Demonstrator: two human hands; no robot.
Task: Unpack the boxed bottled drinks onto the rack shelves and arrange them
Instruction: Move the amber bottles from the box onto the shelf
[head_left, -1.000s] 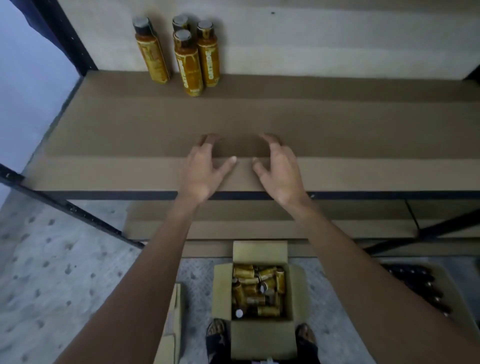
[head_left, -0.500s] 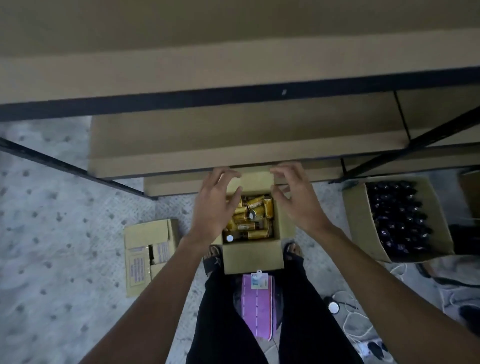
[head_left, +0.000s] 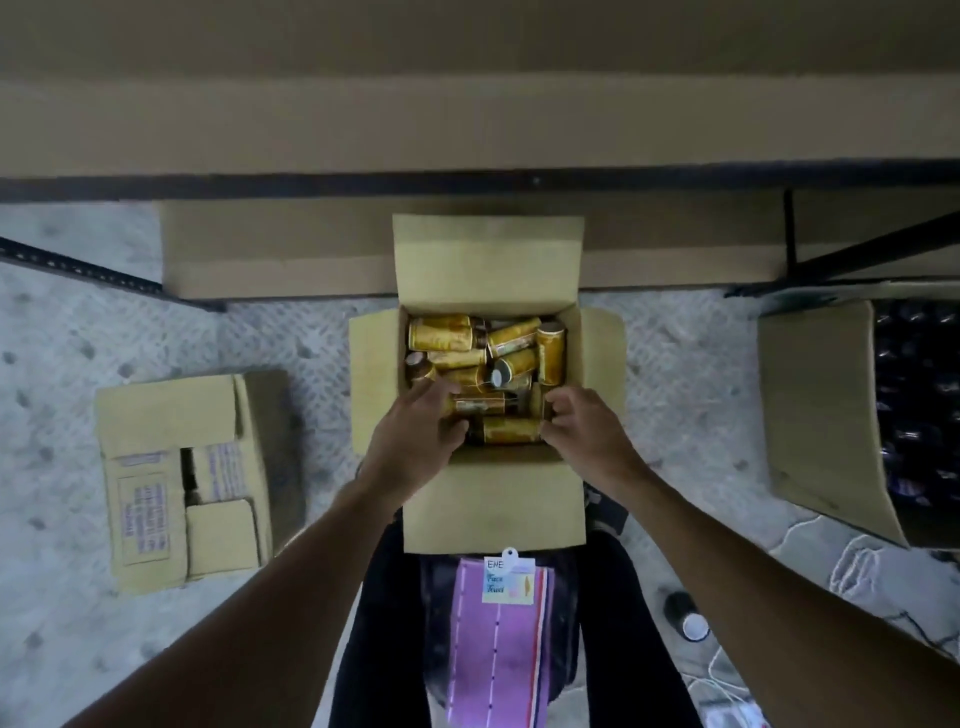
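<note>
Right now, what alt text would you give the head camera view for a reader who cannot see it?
Seen from above, a person's left hand and right hand reach into an open cardboard box of jumbled yellow bottles on the floor below a rack shelf. A second box to the right holds dark bottles.

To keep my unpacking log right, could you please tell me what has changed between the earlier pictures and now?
Both hands left the shelf and came down into the open box: the left hand and right hand now reach among the gold bottles, fingers curling at the nearest ones; a firm grip is not clear. The open box, the closed carton and the box of dark bottles stayed put.
</note>
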